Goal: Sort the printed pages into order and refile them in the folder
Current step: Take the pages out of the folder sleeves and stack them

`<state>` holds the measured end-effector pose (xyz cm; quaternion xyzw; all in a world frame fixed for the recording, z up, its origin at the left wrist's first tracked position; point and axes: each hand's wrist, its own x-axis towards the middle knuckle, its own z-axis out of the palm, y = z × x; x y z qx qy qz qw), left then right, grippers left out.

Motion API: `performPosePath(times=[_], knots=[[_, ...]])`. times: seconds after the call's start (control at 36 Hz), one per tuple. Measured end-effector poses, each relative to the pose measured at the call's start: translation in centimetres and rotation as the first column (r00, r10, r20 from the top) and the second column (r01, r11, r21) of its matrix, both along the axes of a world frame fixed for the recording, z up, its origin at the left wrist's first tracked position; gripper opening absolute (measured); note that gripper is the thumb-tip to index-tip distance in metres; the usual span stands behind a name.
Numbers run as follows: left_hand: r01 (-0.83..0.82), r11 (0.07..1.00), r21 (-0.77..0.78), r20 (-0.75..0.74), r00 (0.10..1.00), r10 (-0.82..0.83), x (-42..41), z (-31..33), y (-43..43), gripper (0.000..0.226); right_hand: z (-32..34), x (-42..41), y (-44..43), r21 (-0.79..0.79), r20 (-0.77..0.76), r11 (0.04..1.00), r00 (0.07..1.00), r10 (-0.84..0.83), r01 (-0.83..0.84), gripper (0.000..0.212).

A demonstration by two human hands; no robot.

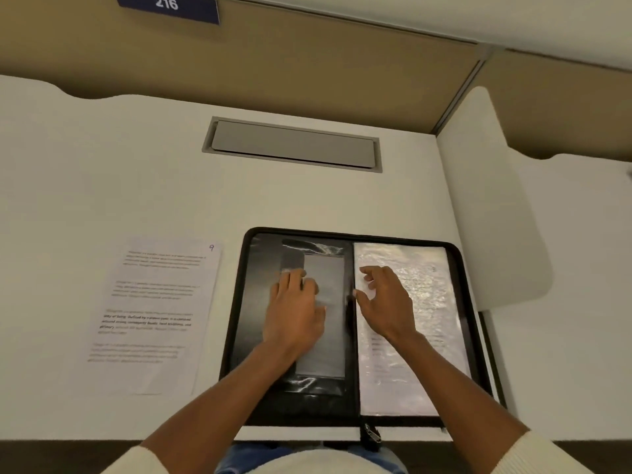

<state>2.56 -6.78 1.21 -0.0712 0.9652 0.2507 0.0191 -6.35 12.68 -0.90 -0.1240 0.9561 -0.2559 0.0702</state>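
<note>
A black zip folder (342, 233) lies open on the white surface (102, 165), close to its near edge and right in front of the person. Its left half is a dark inner cover with a clear pocket (326, 268). Its right half carries a stack of glossy plastic sleeves (429, 302), and the top sleeve has a printed page inside it. The zip pull (371, 434) hangs at the bottom of the spine.

The left hand (294, 313) lies flat on the inner cover and over the pocket, its grip spread, fingers straight and pointing away from the person. The right hand (386, 302) is over the inner edge of the top sleeve, just beside the spine. Its grip is loose, fingers gently curled and thumb apart from them, with nothing pinched between them. Whether the fingertips touch the plastic cannot be told.

One loose page (154, 313) lies flat on the surface just left of the folder, apart from it, with a handwritten 9 in its top right corner.

Further back, a grey hatch (292, 143) is set into the surface, and a blue sign (167, 5) reading 216 hangs on the partition above.
</note>
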Motion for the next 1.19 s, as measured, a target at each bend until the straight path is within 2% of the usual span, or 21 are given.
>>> performPosePath(times=[0.19,0.28,0.42,0.5,0.58,0.67,0.78,0.83,0.94,1.06,1.14,1.19], knots=[[0.112,0.993,0.031,0.037,0.993,-0.113,-3.3,-0.7,8.0,0.055,-0.4,-3.0,8.7,0.069,0.001,0.997,1.000,0.021,-0.021,0.063],[0.156,0.988,0.023,0.058,0.986,-0.157,-3.6,-1.7,8.9,0.066,-0.7,-4.1,10.3,0.107,-0.012,0.993,0.999,0.042,-0.041,0.071],[0.180,0.983,-0.034,0.146,0.974,-0.173,-3.7,-2.9,11.2,0.097,-1.3,-6.5,13.4,0.128,-0.007,0.990,0.998,0.068,-0.066,0.086],[0.213,0.974,-0.080,0.180,0.964,-0.196,-3.2,-3.6,11.7,0.106,-1.6,-7.4,14.5,0.133,0.036,0.986,0.995,0.094,-0.098,0.088],[0.219,0.970,-0.104,0.193,0.961,-0.196,-3.1,-3.7,11.9,0.107,-1.6,-7.6,15.1,0.131,0.055,0.982,0.990,0.133,-0.139,0.088],[0.233,0.963,-0.135,0.213,0.956,-0.201,-3.4,-3.3,12.0,0.108,-1.3,-7.6,15.1,0.122,-0.003,0.980,0.988,0.157,-0.156,0.081],[0.227,0.962,-0.151,0.244,0.952,-0.186,-3.7,-2.6,12.4,0.110,-0.4,-7.4,14.6,-0.073,-0.049,0.995,0.997,0.068,-0.071,0.061],[0.222,0.964,-0.145,0.269,0.947,-0.177,-3.9,-2.2,12.7,0.108,0.2,-7.3,14.3,-0.172,-0.034,0.985,0.999,0.009,-0.014,0.059],[0.173,0.980,-0.097,0.285,0.948,-0.140,-4.3,-1.7,12.9,0.098,1.3,-7.3,14.0,-0.313,0.087,0.935,0.985,-0.148,0.168,0.074],[0.156,0.984,-0.086,0.294,0.948,-0.124,-4.5,-1.3,12.9,0.092,2.0,-7.1,14.1,-0.303,0.220,0.916,0.955,-0.201,0.263,0.101],[0.146,0.986,-0.076,0.287,0.951,-0.118,-4.6,-1.0,12.9,0.088,2.5,-6.6,14.4,-0.307,0.294,0.904,0.933,-0.207,0.297,0.096],[0.128,0.990,-0.058,0.286,0.952,-0.107,-4.7,-0.8,13.0,0.087,2.6,-6.2,14.7,-0.313,0.368,0.898,0.911,-0.186,0.310,0.077]])
